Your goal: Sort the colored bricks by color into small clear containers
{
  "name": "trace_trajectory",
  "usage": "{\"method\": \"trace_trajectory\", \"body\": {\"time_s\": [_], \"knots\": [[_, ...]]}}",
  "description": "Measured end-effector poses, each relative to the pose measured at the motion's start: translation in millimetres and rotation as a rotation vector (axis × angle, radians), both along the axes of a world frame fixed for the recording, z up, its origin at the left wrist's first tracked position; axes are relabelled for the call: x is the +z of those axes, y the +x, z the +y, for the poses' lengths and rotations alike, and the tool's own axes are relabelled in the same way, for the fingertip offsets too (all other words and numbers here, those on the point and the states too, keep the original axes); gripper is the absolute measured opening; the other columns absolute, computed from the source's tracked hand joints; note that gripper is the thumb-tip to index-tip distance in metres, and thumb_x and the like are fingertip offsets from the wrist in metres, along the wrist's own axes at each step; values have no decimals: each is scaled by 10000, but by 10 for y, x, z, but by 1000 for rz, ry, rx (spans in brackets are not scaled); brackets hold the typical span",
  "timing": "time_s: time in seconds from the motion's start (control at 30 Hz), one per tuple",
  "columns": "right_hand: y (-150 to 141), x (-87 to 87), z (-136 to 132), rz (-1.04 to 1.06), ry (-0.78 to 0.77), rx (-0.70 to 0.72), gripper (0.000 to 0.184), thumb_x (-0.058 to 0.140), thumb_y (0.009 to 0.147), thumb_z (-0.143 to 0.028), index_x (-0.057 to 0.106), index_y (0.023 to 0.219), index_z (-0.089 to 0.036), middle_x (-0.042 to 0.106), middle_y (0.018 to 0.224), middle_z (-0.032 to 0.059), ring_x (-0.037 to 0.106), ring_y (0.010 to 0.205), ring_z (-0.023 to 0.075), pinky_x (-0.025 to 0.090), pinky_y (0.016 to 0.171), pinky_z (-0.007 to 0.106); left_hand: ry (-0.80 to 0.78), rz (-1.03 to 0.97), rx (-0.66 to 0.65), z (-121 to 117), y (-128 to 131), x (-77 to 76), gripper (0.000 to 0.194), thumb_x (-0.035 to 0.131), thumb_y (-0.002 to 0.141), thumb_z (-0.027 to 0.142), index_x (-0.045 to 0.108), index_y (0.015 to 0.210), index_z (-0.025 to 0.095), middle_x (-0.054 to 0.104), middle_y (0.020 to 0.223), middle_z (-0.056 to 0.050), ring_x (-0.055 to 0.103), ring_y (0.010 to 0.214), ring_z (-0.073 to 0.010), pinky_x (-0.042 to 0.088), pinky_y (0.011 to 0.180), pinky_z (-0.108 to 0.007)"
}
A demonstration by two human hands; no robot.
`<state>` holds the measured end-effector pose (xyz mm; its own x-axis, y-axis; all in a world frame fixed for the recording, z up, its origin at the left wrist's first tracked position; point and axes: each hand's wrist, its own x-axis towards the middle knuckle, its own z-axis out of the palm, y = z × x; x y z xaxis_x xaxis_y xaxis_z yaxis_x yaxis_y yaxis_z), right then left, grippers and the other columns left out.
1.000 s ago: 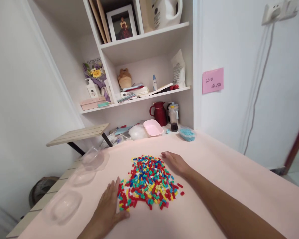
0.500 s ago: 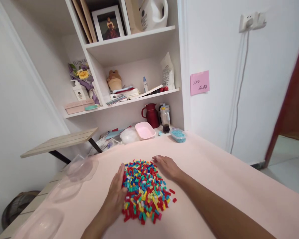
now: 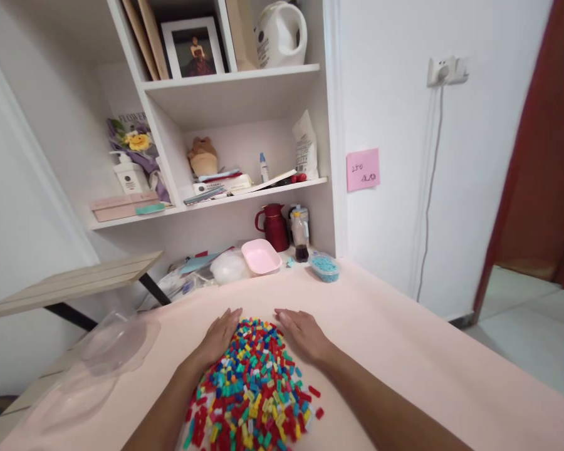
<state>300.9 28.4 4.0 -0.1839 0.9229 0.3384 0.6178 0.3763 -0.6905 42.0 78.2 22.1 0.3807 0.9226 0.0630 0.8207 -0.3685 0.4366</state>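
A heap of small toy building bricks in red, yellow, green, blue and white spreads over the pink tabletop. My left hand rests along the heap's far left edge, fingers stretched forward. On the opposite side, my right hand lies at the far right edge with its fingers extended. Neither hand holds anything; the bricks lie between them. A few red bricks sit apart, close to my right forearm.
Clear plastic containers stand at the left. Toward the back are a pink tray, a tub of light-blue pieces, a dark red jug and a bottle of dark liquid. A wooden shelf board juts out at left.
My left hand has moved forward along the heap to its far left corner. My right hand stays near the far right edge. The camera view has shifted, bringing the bricks lower in the picture.
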Motion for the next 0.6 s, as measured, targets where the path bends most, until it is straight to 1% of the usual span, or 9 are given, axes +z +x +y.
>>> {"method": "trace_trajectory", "body": {"time_s": [0.1, 0.2, 0.27, 0.33, 0.4, 0.47, 0.5, 0.57, 0.6], "knots": [[-11, 0, -13, -40, -41, 18, 568, 151, 1000, -518, 611, 1247, -294, 620, 1297, 53, 485, 1258, 256, 266, 1065, 464, -51, -19, -98, -128, 29, 112, 636, 135, 963, 545, 489, 1391, 236, 436, 1507, -27, 325, 1424, -183, 228, 1192, -410], [-17, -10, -27, -88, -70, 49, 563, 187, 989, -549, 543, 1344, -295, 555, 1383, 51, 399, 1339, 271, 195, 1095, 498, -81, -33, -178, -364, -9, 277, 585, 205, 959, 561, 506, 1375, 280, 490, 1470, 10, 422, 1366, -157, 284, 1176, -358], [-20, -14, -35, -114, -81, 62, 577, 191, 982, -565, 516, 1374, -294, 527, 1414, 47, 372, 1359, 278, 168, 1103, 509, -74, -32, -203, -576, -32, 389, 540, 287, 951, 559, 482, 1390, 313, 474, 1481, 21, 423, 1366, -174, 278, 1180, -384], [-22, -17, -41, -128, -86, 68, 583, 195, 979, -572, 505, 1387, -294, 514, 1427, 43, 362, 1367, 278, 161, 1107, 511, -32, 64, -281, -817, -47, 484, 511, 333, 948, 540, 483, 1386, 327, 451, 1494, 18, 378, 1397, -205, 243, 1190, -441], [-24, -20, -45, -131, -86, 72, 576, 202, 979, -563, 503, 1389, -293, 511, 1430, 39, 359, 1372, 272, 163, 1111, 509, -16, 157, -337, -1059, -77, 543, 472, 359, 946, 523, 487, 1374, 371, 481, 1469, 40, 348, 1414, -216, 226, 1190, -481], [-23, -26, -49, -122, -83, 64, 564, 204, 983, -544, 516, 1379, -292, 515, 1427, 35, 366, 1370, 267, 164, 1117, 508, 2, 213, -371, -1260, -150, 546, 444, 367, 949, 508, 466, 1373, 423, 487, 1460, 66, 333, 1421, -212, 210, 1190, -502], [-22, -30, -49, -109, -82, 56, 561, 205, 983, -537, 526, 1371, -290, 520, 1422, 35, 376, 1365, 265, 164, 1121, 508, 27, 220, -378, -1334, -207, 520, 444, 375, 950, 497, 444, 1385, 435, 477, 1467, 67, 327, 1423, -209, 200, 1191, -506], [-18, -37, -44, -56, -76, 42, 568, 209, 980, -541, 550, 1351, -279, 541, 1402, 40, 414, 1340, 263, 179, 1129, 497, 113, 198, -344, -1421, -351, 412, 455, 404, 943, 483, 426, 1395, 437, 439, 1494, 47, 309, 1431, -213, 203, 1187, -506], [-17, -35, -39, -17, -77, 39, 580, 219, 974, -557, 564, 1339, -268, 557, 1385, 48, 440, 1320, 265, 196, 1130, 488, 167, 186, -287, -1437, -430, 334, 465, 409, 943, 477, 418, 1405, 423, 397, 1521, 29, 283, 1441, -221, 191, 1186, -517]]}}
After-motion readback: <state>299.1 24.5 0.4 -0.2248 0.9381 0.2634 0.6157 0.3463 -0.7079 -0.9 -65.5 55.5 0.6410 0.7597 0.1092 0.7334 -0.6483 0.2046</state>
